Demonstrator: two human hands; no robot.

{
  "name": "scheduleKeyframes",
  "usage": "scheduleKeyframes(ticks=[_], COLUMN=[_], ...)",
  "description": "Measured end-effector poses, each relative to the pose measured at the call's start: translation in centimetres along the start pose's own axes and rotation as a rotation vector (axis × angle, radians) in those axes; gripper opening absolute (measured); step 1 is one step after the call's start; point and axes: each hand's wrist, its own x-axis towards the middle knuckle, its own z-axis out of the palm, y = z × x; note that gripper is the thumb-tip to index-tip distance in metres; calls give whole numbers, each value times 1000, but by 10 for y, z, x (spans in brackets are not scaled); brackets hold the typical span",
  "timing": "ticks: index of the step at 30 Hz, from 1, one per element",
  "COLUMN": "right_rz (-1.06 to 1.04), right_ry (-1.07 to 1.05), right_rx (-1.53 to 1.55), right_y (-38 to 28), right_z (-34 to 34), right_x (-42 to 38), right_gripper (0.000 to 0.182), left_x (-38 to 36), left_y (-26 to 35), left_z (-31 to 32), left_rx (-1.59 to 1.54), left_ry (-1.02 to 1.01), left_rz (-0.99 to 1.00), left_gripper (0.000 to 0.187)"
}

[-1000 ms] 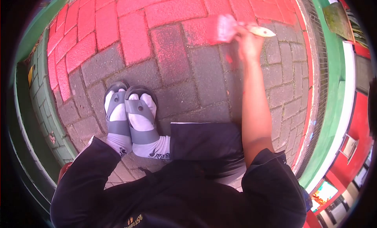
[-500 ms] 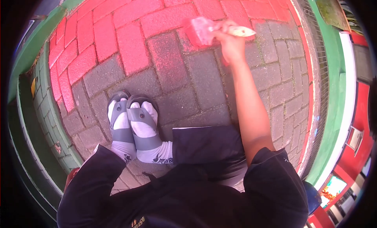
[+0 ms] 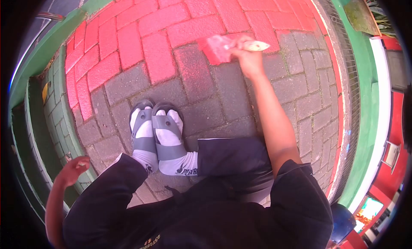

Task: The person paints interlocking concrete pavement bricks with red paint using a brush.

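My right hand (image 3: 248,58) is stretched forward and grips a wide paintbrush (image 3: 223,47) with red-coated bristles and a pale wooden handle. The bristles rest on a grey paving brick (image 3: 194,71) at the edge of the red-painted bricks (image 3: 159,56). Low at the left, my left hand (image 3: 73,169) hangs loosely beside the green curb, holding nothing that I can see. My feet in grey sandals and white socks (image 3: 156,135) stand together on unpainted grey bricks.
A green-painted curb (image 3: 64,120) runs along the left. A metal drain grate (image 3: 345,90) and a green and white border (image 3: 371,99) run down the right. Red walls stand at the far right. A potted plant (image 3: 365,13) sits at the top right.
The brush has swept leftward across the bricks over the last second. My left hand has come into view at the lower left. The view has shifted slightly.
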Motion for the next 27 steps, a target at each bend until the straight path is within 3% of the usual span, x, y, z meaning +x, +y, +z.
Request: scheduleKeyframes(ticks=[1, 3, 4, 5, 6, 8, 9, 11, 13, 14, 16, 17, 19, 20, 23, 25, 26, 27], right_rz=[140, 66, -127, -320, -329, -511, -527, -194, -223, -229, -156, -66, -57, -48, -68, -59, -111, -121], right_ry=[146, 467, 431, 392, 385, 373, 373, 17, -52, -123, -76, -5, -24, 3, 25, -98, -66, -70], right_rx=[-26, -79, -192, -301, -286, -742, -738, -339, -409, -482, -376, -271, -246, -388, -605, -362, -732, -729], right_y=[3, 5, -1, -6, -14, -35, -27, 5, -20, -30, -45, -52, -62, -70, -104, -118, -140, -161], right_z=[-12, -30, -38, -41, -35, -22, -16, -5, 12, 21, 36, 40, 36, 35, 39, 35, 39, 46], right_x=[1, -2, -1, -2, -5, -16, -24, -43, -54, -57, -57, -57, -58, -58, -63, -59, -63, -65], right_gripper=[24, 23, 20, 18, 18, 16, 16, 16, 17, 17, 18, 18, 19, 19, 18, 14, 6, 6], left_x=[-13, -40, -50, -27, -14, 28, 49, 96, 63, 64, 85, 89, 86, 77, 78, 70, 67, 64], left_y=[-16, -25, -15, -1, 36, 56, 62, 57, 102, 97, 74, 59, 31, 22, -11, -19, -22, -24], left_z=[-12, -18, -14, -4, 16, 43, 56, 84, 111, 116, 124, 123, 113, 109, 121, 134, 135, 134], left_rx=[79, 232, 307, 369, 404, 238, 222, 321, 324, 302, 232, 218, 86, 30, -200, -240, -209, -175], left_ry=[-37, -99, -127, -107, 35, 137, 163, 250, 390, 406, 654, 669, 731, 729, 741, 771, 767, 764], left_rz=[-35, -111, -151, -79, -26, 161, 194, 99, -160, -160, -35, -36, 229, 277, 240, 225, 267, 307], left_gripper=[58, 61, 63, 77, 78, 93, 91, 95, 96, 96, 97, 97, 96, 98, 100, 103, 103, 104])
